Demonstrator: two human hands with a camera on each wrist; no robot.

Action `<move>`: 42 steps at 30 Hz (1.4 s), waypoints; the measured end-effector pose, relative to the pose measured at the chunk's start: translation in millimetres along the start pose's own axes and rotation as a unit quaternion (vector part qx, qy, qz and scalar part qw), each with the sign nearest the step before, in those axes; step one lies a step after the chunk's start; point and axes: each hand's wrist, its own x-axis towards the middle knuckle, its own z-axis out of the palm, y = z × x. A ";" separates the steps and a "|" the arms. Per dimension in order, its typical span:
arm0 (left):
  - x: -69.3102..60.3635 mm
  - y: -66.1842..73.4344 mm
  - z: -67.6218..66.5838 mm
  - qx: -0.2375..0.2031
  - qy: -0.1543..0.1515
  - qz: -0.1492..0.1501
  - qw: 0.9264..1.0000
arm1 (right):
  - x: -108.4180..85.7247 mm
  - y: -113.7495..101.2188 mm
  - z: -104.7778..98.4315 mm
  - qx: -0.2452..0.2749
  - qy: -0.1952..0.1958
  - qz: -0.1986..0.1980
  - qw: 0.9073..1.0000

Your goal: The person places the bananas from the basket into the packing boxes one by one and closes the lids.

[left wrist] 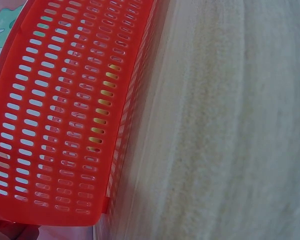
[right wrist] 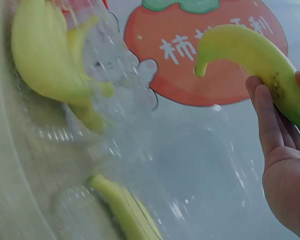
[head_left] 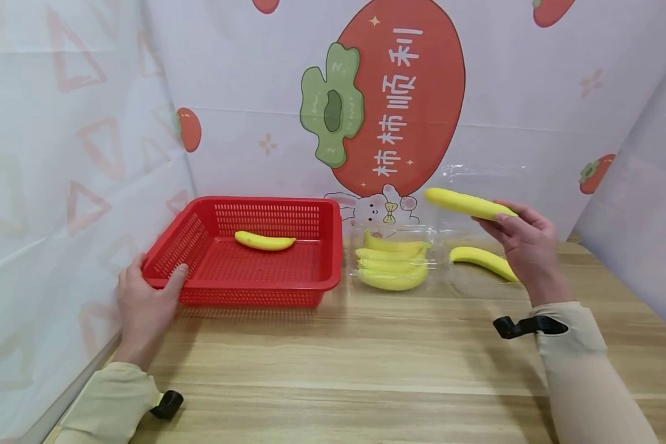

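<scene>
My left hand [head_left: 147, 303] grips the near left corner of a red plastic basket [head_left: 244, 285], thumb over the rim. One banana [head_left: 264, 241] lies inside; in the left wrist view, yellow shows through the holes of the basket wall [left wrist: 55, 125]. Raised at the right, my right hand [head_left: 524, 237] holds a second banana [head_left: 466, 202] by one end, its other end pointing left. The right wrist view shows the held banana [right wrist: 250, 52] curved, with a dark mark, between thumb and fingers. Below that hand a banana [head_left: 485, 262] lies in a clear plastic container [head_left: 466, 287].
Between basket and right hand, several bananas [head_left: 394, 271] sit bunched in another clear plastic container [head_left: 434, 271]. All stand on a wood-grain table [head_left: 333, 364]. Printed cloth walls [head_left: 244, 74] enclose the back and both sides.
</scene>
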 end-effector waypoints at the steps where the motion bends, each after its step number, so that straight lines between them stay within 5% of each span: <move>1: -0.3 0.3 0.1 -0.001 -0.001 -0.001 1.000 | -0.1 -2.6 -2.9 0.004 0.004 -0.001 1.000; 9: -1.2 0.1 0.3 -0.003 0.001 0.002 1.000 | -2.0 -17.8 -16.1 -0.006 0.045 -0.012 0.999; 20: 1.6 -2.6 1.3 -0.002 0.001 0.002 1.000 | -4.9 -31.7 -25.1 0.017 0.030 -0.036 0.999; 42: 1.4 -2.6 0.3 -0.002 -0.003 -0.001 1.000 | -10.7 -40.3 -44.0 0.020 0.047 -0.008 0.999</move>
